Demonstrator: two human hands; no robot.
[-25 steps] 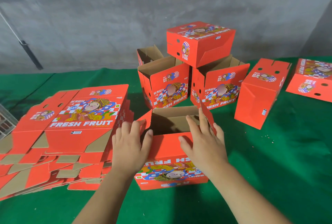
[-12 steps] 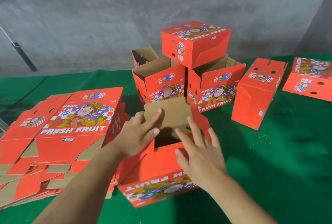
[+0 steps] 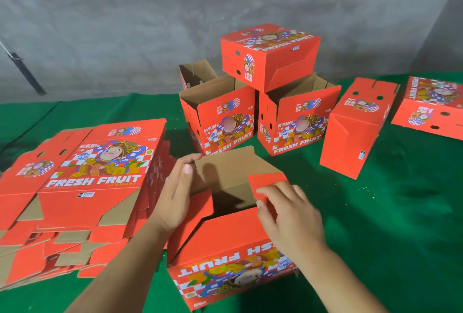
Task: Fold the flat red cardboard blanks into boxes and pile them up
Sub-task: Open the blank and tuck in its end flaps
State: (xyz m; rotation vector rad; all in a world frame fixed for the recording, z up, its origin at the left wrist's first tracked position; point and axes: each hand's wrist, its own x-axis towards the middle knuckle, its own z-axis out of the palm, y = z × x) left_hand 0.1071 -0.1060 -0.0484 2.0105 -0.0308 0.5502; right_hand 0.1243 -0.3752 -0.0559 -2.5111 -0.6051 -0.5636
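A half-folded red box (image 3: pixel 225 242) stands in front of me, print upside down, its brown inside showing and flaps up. My left hand (image 3: pixel 176 193) lies with straight fingers against its left flap and the far brown flap. My right hand (image 3: pixel 288 215) pinches the small red right flap (image 3: pixel 269 183) between thumb and fingers. A thick stack of flat red blanks (image 3: pixel 82 179) lies at the left. Behind stands the pile of finished boxes (image 3: pixel 268 59): two open boxes below, one shut box on top.
Green cloth (image 3: pixel 390 225) covers the table. A red box (image 3: pixel 355 127) lies on its side at the right, another (image 3: pixel 433 109) at the far right edge. A fourth open box (image 3: pixel 195 72) stands behind the pile. A grey concrete wall rises beyond.
The box has turned and tipped toward me. My left hand moved from the near edge to the left flap. My right hand went from lying flat on the box to pinching the right flap.
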